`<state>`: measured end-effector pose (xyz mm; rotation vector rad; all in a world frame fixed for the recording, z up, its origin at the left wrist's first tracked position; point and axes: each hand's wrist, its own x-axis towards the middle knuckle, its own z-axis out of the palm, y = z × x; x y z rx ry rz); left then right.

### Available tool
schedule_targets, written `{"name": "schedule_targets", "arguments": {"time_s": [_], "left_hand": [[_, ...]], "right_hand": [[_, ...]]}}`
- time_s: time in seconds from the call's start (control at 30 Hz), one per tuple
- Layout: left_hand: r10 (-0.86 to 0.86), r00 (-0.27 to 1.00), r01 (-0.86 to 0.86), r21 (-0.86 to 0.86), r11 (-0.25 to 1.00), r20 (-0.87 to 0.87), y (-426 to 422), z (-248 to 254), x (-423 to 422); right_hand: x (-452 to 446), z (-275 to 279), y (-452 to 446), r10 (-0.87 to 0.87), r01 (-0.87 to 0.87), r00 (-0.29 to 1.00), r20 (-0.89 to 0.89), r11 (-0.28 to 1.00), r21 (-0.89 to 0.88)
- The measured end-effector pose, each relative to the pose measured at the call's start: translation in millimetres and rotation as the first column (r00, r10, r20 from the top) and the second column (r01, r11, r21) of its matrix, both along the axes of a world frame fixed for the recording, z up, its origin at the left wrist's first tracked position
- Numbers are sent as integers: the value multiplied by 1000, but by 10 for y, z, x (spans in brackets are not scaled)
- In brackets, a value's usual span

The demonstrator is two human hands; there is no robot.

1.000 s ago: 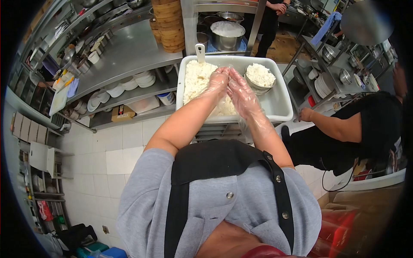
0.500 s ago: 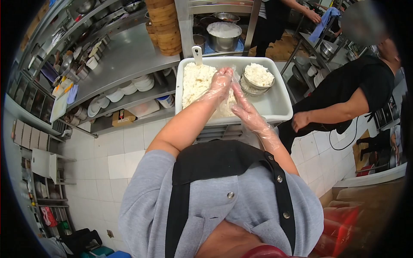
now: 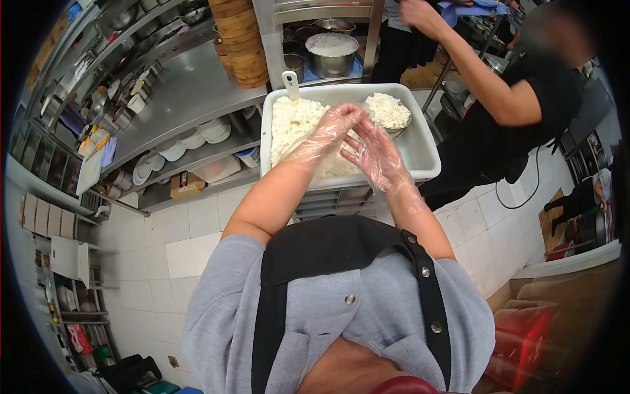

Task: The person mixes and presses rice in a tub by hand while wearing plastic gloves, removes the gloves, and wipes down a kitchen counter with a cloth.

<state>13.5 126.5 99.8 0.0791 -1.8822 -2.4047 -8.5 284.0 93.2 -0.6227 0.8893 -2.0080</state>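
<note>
Both my hands wear clear plastic gloves, above a white tub [image 3: 430,152] that holds cooked white rice [image 3: 289,125]. My left hand [image 3: 336,129] has its fingers bent and pressed together, close to the fingertips of my right hand. Whatever it grips, if anything, is hidden. My right hand [image 3: 379,156] is open with its fingers apart, and its glove is loose and wrinkled. Just beyond it, a metal bowl heaped with rice [image 3: 388,110] rests in the right side of the tub. A white rice paddle [image 3: 291,84] stands in the rice at the far left corner.
A steel counter [image 3: 190,79] runs along the left, with stacked bamboo steamers [image 3: 239,43] at its end. Beyond the tub, a metal pot [image 3: 332,56] sits on a shelf. A person in black [image 3: 505,125] stands close on the right, one arm raised.
My right hand has turned and spread its fingers, while my left hand stays near its fingertips. The person on the right has raised an arm toward a blue cloth.
</note>
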Motion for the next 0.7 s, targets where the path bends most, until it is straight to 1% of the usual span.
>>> {"name": "schedule_targets", "arguments": {"time_s": [0.03,0.1,0.13,0.2,0.23,0.3,0.33,0.37,0.4,0.43,0.5,0.53,0.6,0.63,0.7], "left_hand": [[3,1000,-3,1,1000,-1,12,0,3],[61,998,-61,103,993,-2,35,14,25],[64,998,-63,102,993,-3,19,-5,34],[-29,998,32,34,999,-61,-23,-29,49],[-27,998,30,32,999,-64,-16,-23,51],[64,997,-60,95,994,-39,28,-6,83],[69,997,-65,96,993,-39,47,26,99],[117,993,-115,100,988,-12,61,59,111],[164,986,-165,102,981,17,76,72,125],[168,986,-169,104,980,24,72,56,121],[273,962,-273,-6,962,-26,70,58,117],[276,961,-276,-7,961,-21,103,73,120],[481,877,-481,-36,876,-17,170,117,124],[484,875,-484,-34,874,-15,113,73,81],[561,824,-567,-139,812,-78,-12,26,-6]], "right_hand": [[11,14,-1,-7,8,1000,11,1000,-7],[45,97,5,-15,15,1000,-7,1000,2],[51,125,5,-27,27,999,-26,1000,10],[24,135,-3,-7,7,1000,-22,1000,8],[15,150,-10,12,-12,1000,-17,1000,6],[72,212,-22,-2,2,1000,-18,1000,22],[104,235,-23,-20,21,1000,-17,999,42],[95,204,-32,-16,16,1000,-15,999,44],[85,160,-47,4,-3,1000,-11,1000,11],[89,127,-62,23,-23,1000,-5,1000,-21],[122,146,-75,55,-55,998,-16,998,-20],[143,162,-83,83,-84,996,-37,996,-21],[162,77,-109,91,-91,996,-1,996,-20],[170,48,-126,96,-95,995,29,995,-23],[217,15,-145,98,-99,994,46,995,12]]}}
